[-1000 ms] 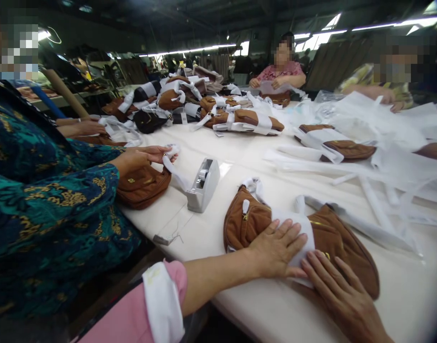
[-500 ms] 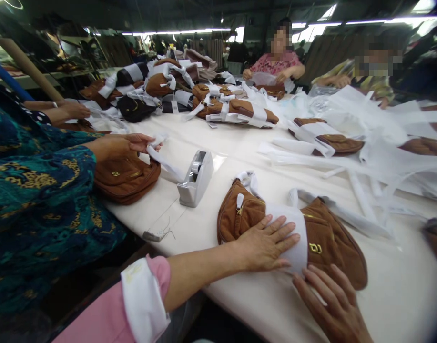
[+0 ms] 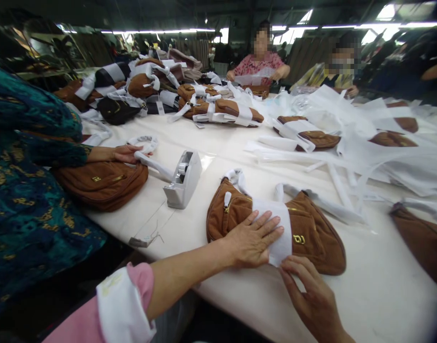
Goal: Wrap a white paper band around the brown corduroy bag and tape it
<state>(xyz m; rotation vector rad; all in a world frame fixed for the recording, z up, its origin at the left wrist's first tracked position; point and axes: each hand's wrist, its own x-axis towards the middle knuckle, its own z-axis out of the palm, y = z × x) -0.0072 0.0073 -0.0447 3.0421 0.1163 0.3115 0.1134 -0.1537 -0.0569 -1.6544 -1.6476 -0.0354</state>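
Note:
A brown corduroy handbag [image 3: 313, 233] with a gold emblem lies flat on the table in front of me. A band of white paper [image 3: 271, 209] goes across its middle, and its strap [image 3: 236, 180] is wrapped in white. My left hand [image 3: 252, 238] lies flat on the paper and the bag, fingers spread. At the paper's lower edge my right hand [image 3: 306, 286] pinches the paper between thumb and fingers. Left of the bag stands a grey tape dispenser [image 3: 184, 181].
On the left, a co-worker's hand [image 3: 127, 155] rests on another brown handbag [image 3: 104, 183]. Wrapped bags [image 3: 225, 110] are heaped at the back, with white paper sheets [image 3: 347, 124] at the right. Two people sit across the table [image 3: 382, 286]. A brown bag [image 3: 418, 238] lies at the right edge.
My right hand has gone from spread fingers near the bag to a pinch at the paper's lower edge. My left hand stays flat. The whole view has shifted somewhat.

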